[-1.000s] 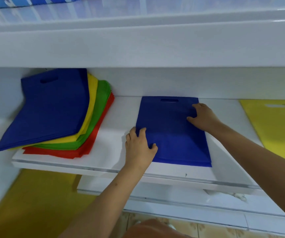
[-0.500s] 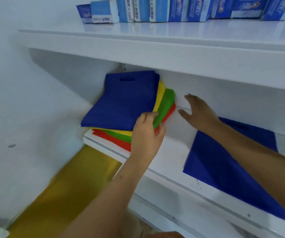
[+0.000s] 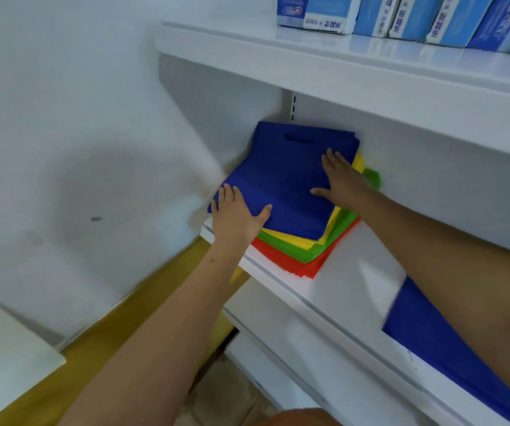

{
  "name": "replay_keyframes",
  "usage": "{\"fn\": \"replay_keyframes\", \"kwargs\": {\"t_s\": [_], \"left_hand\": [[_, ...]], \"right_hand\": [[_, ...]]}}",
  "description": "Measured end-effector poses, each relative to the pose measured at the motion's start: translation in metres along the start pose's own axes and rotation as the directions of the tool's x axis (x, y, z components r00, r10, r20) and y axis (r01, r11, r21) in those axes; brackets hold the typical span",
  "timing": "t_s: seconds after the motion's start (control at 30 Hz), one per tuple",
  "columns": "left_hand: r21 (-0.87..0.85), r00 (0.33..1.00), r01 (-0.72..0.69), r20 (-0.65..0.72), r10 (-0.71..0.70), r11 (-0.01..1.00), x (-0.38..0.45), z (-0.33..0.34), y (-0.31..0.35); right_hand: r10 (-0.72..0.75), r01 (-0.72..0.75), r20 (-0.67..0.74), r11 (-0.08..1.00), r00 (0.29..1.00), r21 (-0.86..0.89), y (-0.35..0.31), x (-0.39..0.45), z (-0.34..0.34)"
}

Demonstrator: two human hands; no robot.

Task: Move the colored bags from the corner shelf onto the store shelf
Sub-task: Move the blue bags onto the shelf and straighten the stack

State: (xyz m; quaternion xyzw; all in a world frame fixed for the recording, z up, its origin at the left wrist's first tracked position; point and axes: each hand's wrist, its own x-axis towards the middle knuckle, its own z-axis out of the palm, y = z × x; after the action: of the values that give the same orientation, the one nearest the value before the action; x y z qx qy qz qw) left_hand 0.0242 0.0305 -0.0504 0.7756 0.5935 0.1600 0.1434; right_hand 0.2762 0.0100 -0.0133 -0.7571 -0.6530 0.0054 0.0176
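A stack of flat coloured bags lies in the shelf's corner: blue bags [image 3: 287, 176] on top, then yellow bags [image 3: 290, 239], green bags [image 3: 318, 250] and red bags [image 3: 290, 264] beneath. My left hand [image 3: 235, 215] rests on the blue bags' near-left corner, thumb spread on top. My right hand [image 3: 344, 182] lies flat with straight fingers on the right side of the blue bags. Another blue bag [image 3: 450, 358] lies flat on the white shelf [image 3: 349, 290] to the right, partly behind my right forearm.
A white wall [image 3: 78, 149] closes the left side. An upper shelf [image 3: 370, 59] carries blue boxes [image 3: 401, 13]. Yellow material [image 3: 124, 327] lies below the shelf on the left. Tiled floor [image 3: 226, 395] shows at the bottom.
Both hands left the blue bag laid on the shelf and moved left to the corner stack. They now lie on top of its blue bags. The view swung left.
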Motion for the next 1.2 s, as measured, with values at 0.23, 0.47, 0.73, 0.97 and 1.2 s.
{"fn": "replay_keyframes", "kwargs": {"t_s": [0.23, 0.47, 0.73, 0.97, 1.2], "left_hand": [[0.030, 0.996, -0.083, -0.023, 0.083, 0.996, -0.002, 0.003, 0.001], [-0.050, 0.958, -0.244, -0.167, 0.233, 0.969, -0.018, 0.001, 0.018], [-0.295, 0.886, -0.375, -0.392, 0.246, 0.879, -0.057, -0.019, 0.064], [-0.270, 0.820, -0.551, -0.349, 0.453, 0.790, -0.105, 0.016, 0.131], [-0.270, 0.697, -0.713, -0.167, 0.698, 0.647, -0.166, 0.056, 0.172]], "right_hand": [[-0.018, 0.020, -0.047, 0.999, 0.999, 0.030, -0.004, 0.008, 0.022], [0.101, -0.086, -0.162, 0.991, 0.982, 0.101, -0.024, -0.013, 0.017], [0.253, -0.178, -0.301, 0.950, 0.919, 0.255, 0.011, -0.087, -0.011], [0.413, -0.321, -0.336, 0.899, 0.847, 0.296, 0.079, -0.189, -0.021], [0.541, -0.482, -0.202, 0.831, 0.817, 0.276, 0.133, -0.286, -0.007]]}}
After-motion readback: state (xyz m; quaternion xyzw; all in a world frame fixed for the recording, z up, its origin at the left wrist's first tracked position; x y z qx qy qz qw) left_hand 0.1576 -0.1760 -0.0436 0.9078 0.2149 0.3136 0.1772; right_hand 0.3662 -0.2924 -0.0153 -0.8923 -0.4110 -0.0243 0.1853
